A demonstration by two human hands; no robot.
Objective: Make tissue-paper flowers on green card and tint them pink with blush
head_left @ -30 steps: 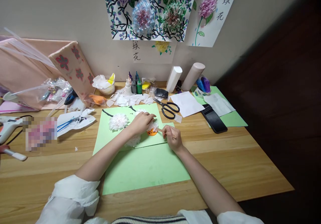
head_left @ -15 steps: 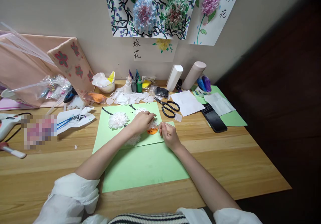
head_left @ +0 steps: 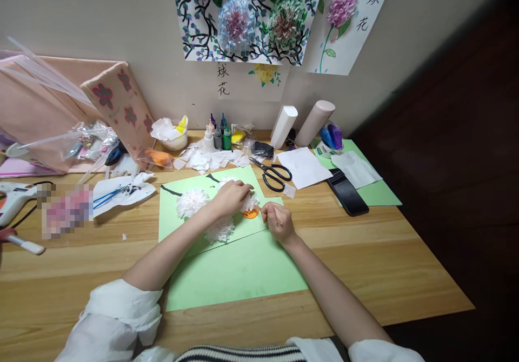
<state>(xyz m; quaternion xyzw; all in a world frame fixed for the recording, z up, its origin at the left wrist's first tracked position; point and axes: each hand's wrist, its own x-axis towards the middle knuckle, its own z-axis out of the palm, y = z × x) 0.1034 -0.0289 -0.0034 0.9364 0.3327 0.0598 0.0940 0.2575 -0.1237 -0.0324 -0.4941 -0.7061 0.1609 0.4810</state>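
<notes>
My left hand [head_left: 234,197] lies over the upper light green sheet [head_left: 167,200], its fingers stretched to the right across white fluffy paper flowers. One flower [head_left: 192,203] sits to the left of this hand, another [head_left: 220,230] under the wrist, and a third [head_left: 250,202] beside the fingertips. Below that third flower is an orange rounded patch [head_left: 250,214] with dark marks. My right hand [head_left: 278,222] is closed at the right edge of the sheet, gripping a thin light-brown stick whose tip points at the orange patch. Black painted stems [head_left: 171,190] show near the sheet's top left.
A second green sheet [head_left: 235,281] lies underneath. Black-handled scissors [head_left: 272,177], white paper [head_left: 303,166] and a phone [head_left: 347,192] are to the right. Paint bottles [head_left: 218,136] and scraps [head_left: 206,159] stand behind; a glue gun [head_left: 18,194] is far left.
The upper green sheet has turned slightly counterclockwise, and more of the lower flower now shows under my left wrist. Both hands keep nearly the same pose. The view has shifted a little.
</notes>
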